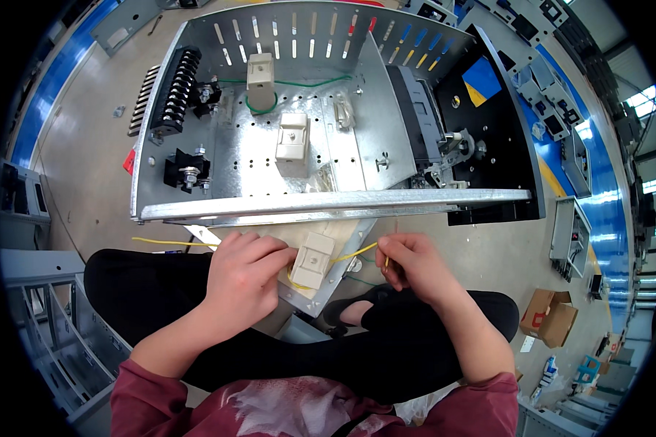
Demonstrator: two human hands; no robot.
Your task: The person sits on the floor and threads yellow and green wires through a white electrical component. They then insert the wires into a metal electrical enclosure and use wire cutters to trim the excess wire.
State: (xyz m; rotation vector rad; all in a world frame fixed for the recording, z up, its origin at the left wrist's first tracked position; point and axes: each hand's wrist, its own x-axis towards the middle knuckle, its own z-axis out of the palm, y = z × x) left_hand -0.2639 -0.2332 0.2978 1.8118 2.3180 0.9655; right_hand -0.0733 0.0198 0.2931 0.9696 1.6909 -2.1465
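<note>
My left hand [244,273] is closed with curled fingers at the left side of a beige fuse-holder block [312,261]; its thumb is hidden. A yellow wire [353,253] passes around the block, with its free end sticking out left from behind my left hand. To the block's right, my right hand [412,266] pinches the wire between thumb and fingers. Under the block lies a pale board with a metal edge [351,247]. Just beyond my hands stands an open metal cabinet [335,204], holding two similar beige blocks [293,142] [261,76].
Inside the cabinet are a black terminal strip [178,91] on the left, a green wire [306,84], and a dark switch unit [419,113] on the right. Its front rail runs close above my hands. A cardboard box [549,317] and metal housings [570,237] stand on the floor at right.
</note>
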